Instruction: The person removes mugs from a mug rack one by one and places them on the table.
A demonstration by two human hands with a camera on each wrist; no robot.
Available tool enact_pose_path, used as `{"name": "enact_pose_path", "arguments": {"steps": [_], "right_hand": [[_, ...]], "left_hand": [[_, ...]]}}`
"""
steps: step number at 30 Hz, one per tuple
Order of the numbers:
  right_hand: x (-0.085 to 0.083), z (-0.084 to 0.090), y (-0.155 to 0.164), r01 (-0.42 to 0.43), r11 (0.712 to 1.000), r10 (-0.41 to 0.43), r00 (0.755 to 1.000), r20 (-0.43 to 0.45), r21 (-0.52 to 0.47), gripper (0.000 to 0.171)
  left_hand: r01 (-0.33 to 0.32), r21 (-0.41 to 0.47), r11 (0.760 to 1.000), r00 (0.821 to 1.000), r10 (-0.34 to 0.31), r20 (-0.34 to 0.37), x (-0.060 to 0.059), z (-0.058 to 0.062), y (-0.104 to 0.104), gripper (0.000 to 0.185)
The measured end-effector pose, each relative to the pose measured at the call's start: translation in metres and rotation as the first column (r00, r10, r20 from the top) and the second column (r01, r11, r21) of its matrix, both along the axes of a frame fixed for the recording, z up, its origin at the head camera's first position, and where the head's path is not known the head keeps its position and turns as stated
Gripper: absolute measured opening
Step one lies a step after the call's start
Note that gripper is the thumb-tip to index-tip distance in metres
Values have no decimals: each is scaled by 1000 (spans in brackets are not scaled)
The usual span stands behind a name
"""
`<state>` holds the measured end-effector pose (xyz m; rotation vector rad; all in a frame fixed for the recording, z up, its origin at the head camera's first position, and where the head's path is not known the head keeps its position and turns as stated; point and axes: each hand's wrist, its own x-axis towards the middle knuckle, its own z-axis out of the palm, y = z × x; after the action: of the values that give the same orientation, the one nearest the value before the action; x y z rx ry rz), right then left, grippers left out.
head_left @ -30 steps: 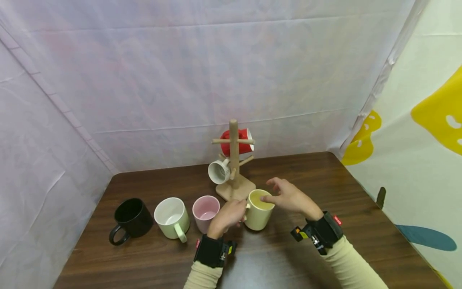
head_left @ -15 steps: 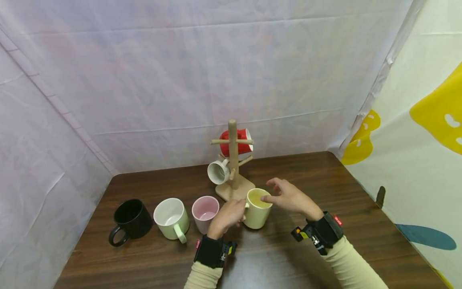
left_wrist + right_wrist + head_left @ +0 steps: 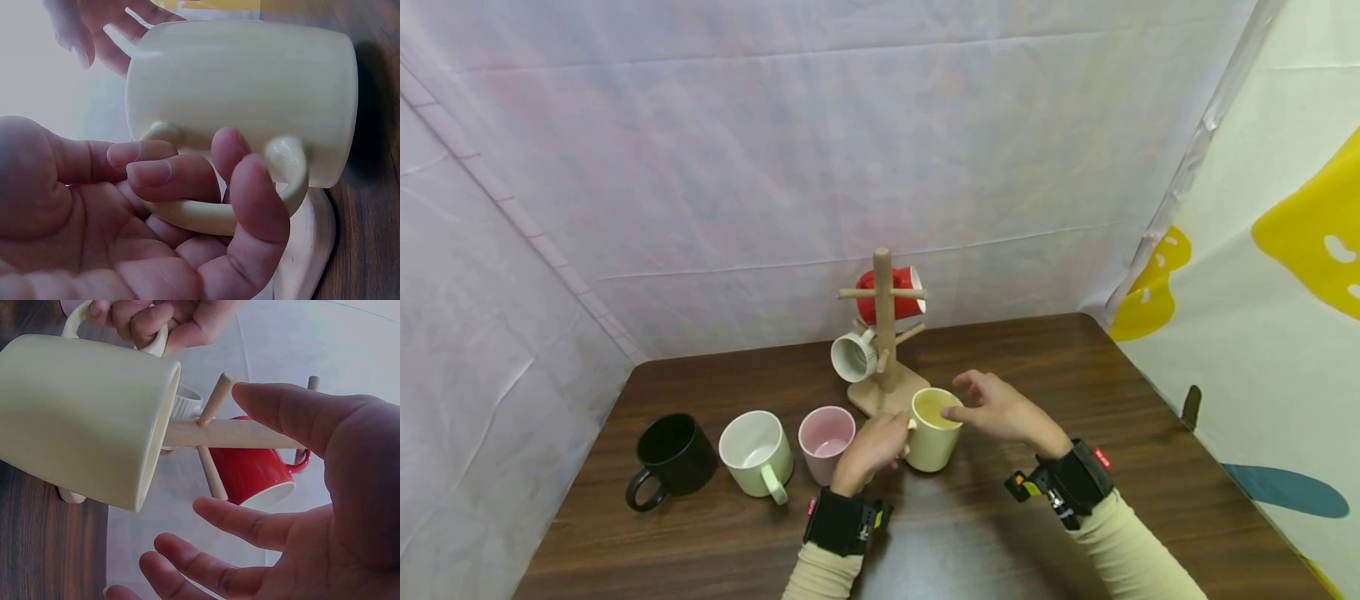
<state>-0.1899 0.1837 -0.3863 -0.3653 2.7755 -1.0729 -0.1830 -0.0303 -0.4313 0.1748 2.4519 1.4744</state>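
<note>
— Where's the pale yellow mug (image 3: 934, 429)?

— Near the front of the wooden mug tree (image 3: 885, 333) on the counter (image 3: 1000, 533), right of the pink mug (image 3: 827, 437). My left hand (image 3: 874, 448) has its grip curled round the mug's handle (image 3: 225, 206).

— And your right?

— My right hand (image 3: 1000, 410) has a loose, spread grip, fingertip at the rim, holding nothing. The red mug (image 3: 901, 304) and white mug (image 3: 854, 357) hang on the tree.

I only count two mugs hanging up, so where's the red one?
In the head view the red mug hangs from an upper peg of the wooden mug tree, behind its post, above the white mug.
</note>
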Motion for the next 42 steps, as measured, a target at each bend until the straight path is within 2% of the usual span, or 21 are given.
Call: {"name": "enact_pose_path", "arguments": {"steps": [22,30,42], "right_hand": [[-1,-2,0,-20,1000,20,1000,5,-1,59],[-1,-2,0,-26,1000,26,1000,17,-13,58],[1,-3,0,-57,998,57,998,-12,-29,59]], "left_hand": [[30,54,998,998,-32,48,2,3,-2,33],[38,40,998,998,-40,54,4,5,-1,37],[56,4,998,997,-57,54,7,7,-1,35]]}}
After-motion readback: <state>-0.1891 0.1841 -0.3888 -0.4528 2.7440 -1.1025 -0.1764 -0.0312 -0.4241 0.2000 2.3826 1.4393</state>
